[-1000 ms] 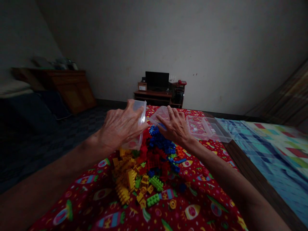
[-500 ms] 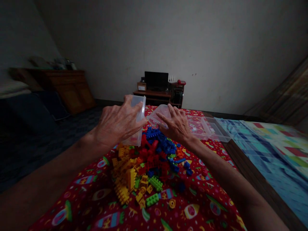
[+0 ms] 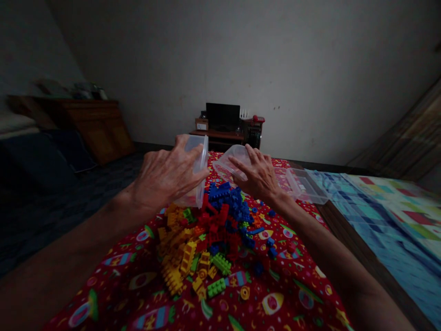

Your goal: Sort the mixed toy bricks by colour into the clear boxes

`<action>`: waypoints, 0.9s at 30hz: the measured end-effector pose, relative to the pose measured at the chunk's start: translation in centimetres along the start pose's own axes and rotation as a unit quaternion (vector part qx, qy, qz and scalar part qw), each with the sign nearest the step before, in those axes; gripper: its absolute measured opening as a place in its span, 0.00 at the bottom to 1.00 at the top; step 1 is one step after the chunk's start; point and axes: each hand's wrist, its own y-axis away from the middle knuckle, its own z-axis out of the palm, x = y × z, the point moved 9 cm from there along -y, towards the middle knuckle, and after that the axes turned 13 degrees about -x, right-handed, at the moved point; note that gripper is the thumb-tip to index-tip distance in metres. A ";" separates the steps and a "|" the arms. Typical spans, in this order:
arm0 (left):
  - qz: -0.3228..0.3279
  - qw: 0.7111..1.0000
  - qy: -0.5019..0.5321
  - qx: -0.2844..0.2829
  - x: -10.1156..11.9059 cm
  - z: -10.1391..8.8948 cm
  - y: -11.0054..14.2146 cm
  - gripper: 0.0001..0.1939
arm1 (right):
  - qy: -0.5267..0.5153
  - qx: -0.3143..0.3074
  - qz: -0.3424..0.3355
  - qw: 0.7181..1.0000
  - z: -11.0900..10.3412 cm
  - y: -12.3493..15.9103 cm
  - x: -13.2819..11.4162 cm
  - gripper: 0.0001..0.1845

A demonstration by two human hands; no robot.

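Note:
My left hand [image 3: 168, 177] grips a clear plastic box [image 3: 203, 158] tipped on its side, its rim facing right. In my right hand [image 3: 258, 174] is another clear plastic container [image 3: 231, 158], tilted, with the fingers spread along its near side. Both are held just above a heap of toy building blocks on a red patterned cloth [image 3: 138, 280]. Yellow blocks [image 3: 175, 257] make up the left of the heap, red blocks [image 3: 220, 225] the middle and blue blocks [image 3: 230, 200] the far right. A green block [image 3: 216, 288] lies at the near edge beside a small yellow wheel-like piece [image 3: 245, 293].
More clear plastic boxes [image 3: 312, 186] sit on the cloth at right. Beyond a dark wooden edge [image 3: 344, 239] lies blue checked bedding [image 3: 389, 230]. A monitor [image 3: 223, 116] stands on a desk by the far wall, and a wooden cabinet [image 3: 99, 128] is at left.
My right hand and its container have shifted slightly right and up, widening the gap between the two containers. My left hand stays nearly in place. The view has shifted a little.

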 end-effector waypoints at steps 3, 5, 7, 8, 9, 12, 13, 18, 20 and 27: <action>-0.018 0.998 -0.028 0.056 -0.3 -1.0 0.3 0.29 | -0.008 0.009 0.015 1.000 -0.1 -0.1 0.8 0.30; -0.016 0.997 -0.020 0.072 -0.3 -1.2 0.3 0.29 | -0.010 0.012 0.023 1.000 0.0 0.0 1.3 0.30; -0.018 0.997 -0.011 0.075 -0.4 -1.1 0.2 0.29 | -0.008 0.009 0.018 1.000 0.1 0.0 1.3 0.31; -0.018 0.997 -0.010 0.075 -0.3 -1.1 0.2 0.29 | -0.008 0.008 0.013 1.000 0.2 0.1 1.2 0.31; -0.018 0.997 -0.010 0.074 -0.3 -1.0 0.1 0.29 | -0.008 0.007 0.010 1.000 0.2 0.2 1.1 0.31; -0.015 0.997 -0.009 0.075 -0.2 -0.9 0.1 0.30 | -0.022 0.013 0.024 0.999 -0.1 0.7 1.5 0.29; -0.016 0.997 -0.005 0.078 -0.2 -1.0 0.2 0.30 | -0.036 0.017 0.036 0.999 -0.3 1.0 2.1 0.28; -0.008 0.991 0.016 0.132 -0.5 -2.3 0.8 0.30 | -0.186 0.066 0.131 0.972 -0.6 3.8 7.8 0.27; 0.014 0.986 0.046 0.162 -0.2 -2.9 0.7 0.29 | -0.264 0.072 0.174 0.946 0.5 5.8 11.1 0.28; 0.167 0.944 0.224 0.176 3.8 -1.3 -3.2 0.29 | -0.467 0.035 0.306 0.829 6.9 14.4 19.5 0.31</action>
